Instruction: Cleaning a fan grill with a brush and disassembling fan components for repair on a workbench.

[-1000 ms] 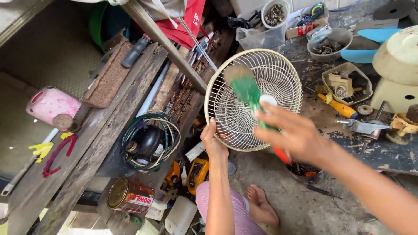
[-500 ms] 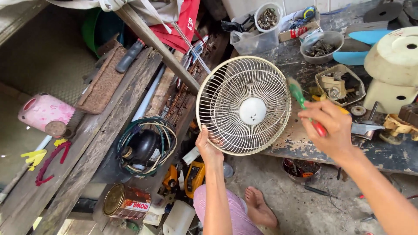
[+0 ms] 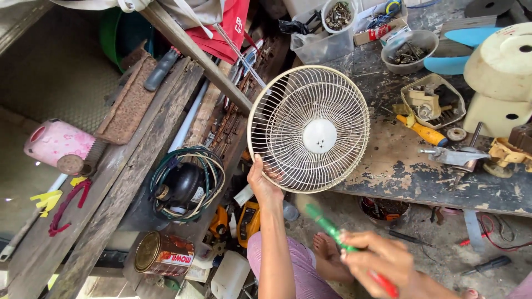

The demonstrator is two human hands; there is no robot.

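Gripping the fan guard (image 3: 308, 128) rim, left hand (image 3: 264, 182); right hand (image 3: 382, 259) closed around a green brush (image 3: 327, 224).

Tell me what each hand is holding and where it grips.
Left hand grips the fan guard at its lower-left rim. Right hand grips a green-and-red tool around its middle.

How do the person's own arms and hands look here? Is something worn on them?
Both arms are bare as far as the picture shows: no sleeves, gloves, watch or bracelet are visible. The left hand and its forearm are sharp, slim and uncovered. The right hand is blurred, so rings or small marks cannot be told there.
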